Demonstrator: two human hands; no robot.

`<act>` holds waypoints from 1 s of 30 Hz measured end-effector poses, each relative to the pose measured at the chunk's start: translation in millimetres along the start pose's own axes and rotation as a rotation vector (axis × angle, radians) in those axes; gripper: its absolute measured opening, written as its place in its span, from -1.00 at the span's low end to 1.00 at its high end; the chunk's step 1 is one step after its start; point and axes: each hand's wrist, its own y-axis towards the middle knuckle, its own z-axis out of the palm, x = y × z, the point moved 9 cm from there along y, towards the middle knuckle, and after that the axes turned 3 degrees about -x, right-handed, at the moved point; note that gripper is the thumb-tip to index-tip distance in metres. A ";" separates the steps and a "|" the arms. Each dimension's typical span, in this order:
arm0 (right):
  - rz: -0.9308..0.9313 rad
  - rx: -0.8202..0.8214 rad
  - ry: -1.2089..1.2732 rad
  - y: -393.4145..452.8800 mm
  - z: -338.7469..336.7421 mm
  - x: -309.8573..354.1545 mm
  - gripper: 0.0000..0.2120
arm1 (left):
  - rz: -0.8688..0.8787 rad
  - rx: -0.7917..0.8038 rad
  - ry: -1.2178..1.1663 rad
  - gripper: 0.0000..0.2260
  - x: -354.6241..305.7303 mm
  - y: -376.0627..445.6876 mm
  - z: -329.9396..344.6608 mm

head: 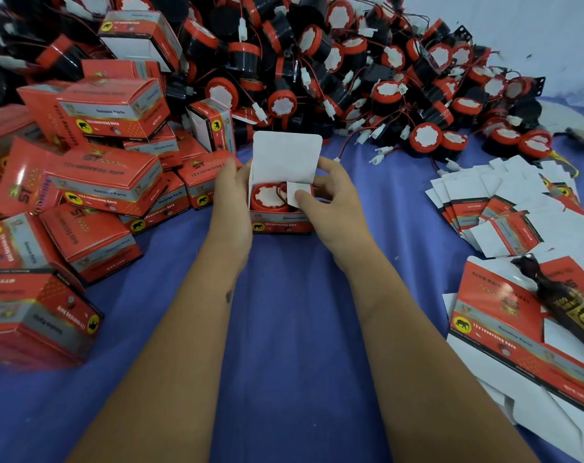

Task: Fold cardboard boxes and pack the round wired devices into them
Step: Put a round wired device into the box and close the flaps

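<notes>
Holding a small red box (280, 222) on a blue cloth (283, 329), left hand (232, 192) curled round its left wall, lid flap upright. Pressing a white side flap (295, 193) inward with the right hand (330, 198), thumb and fingers pinching it, over a round red device (268, 197) sitting inside. Heaped behind: loose devices (367, 61); left, closed boxes (100, 145); right, flat boxes (504, 208).

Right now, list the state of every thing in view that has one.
Open box: lid flap up, device inside.
Device: seated in box, white face up.
Side flap: being folded inward.
Left hand: holds box side.
Right hand: pinches side flap.
Packed boxes: closed, piled.
Flat boxes: unfolded, stacked.
</notes>
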 end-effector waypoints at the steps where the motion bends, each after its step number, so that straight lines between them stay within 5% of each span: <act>1: 0.001 -0.003 0.007 0.0 -0.2 -0.4 -0.53 | 0.035 0.040 0.050 -0.68 -3.6 0.0 1.5; 7: -0.063 -0.008 0.052 -4.6 -1.2 8.6 -0.57 | 0.205 0.014 0.307 -0.62 -6.4 5.9 -3.4; 12: -0.140 -0.115 -0.032 -7.8 -8.0 16.0 -0.81 | 0.339 -0.075 0.403 -0.69 -16.1 0.1 -8.8; 16: -0.137 -0.212 -0.067 -10.3 -18.3 15.3 -0.70 | 0.225 0.041 0.286 -0.77 -15.4 1.7 -7.0; 22: 0.071 -0.053 0.305 -6.2 -14.8 0.9 -0.67 | 0.260 0.184 0.591 -0.68 -13.9 -0.2 0.1; 24: 0.070 0.042 0.204 -7.7 -6.8 0.7 -0.68 | 0.381 0.187 0.829 -0.62 -13.0 -2.8 5.2; 30: -0.110 0.046 -0.174 -7.9 -5.5 10.0 -0.61 | 0.430 0.164 0.817 -0.59 -16.3 -0.3 -2.2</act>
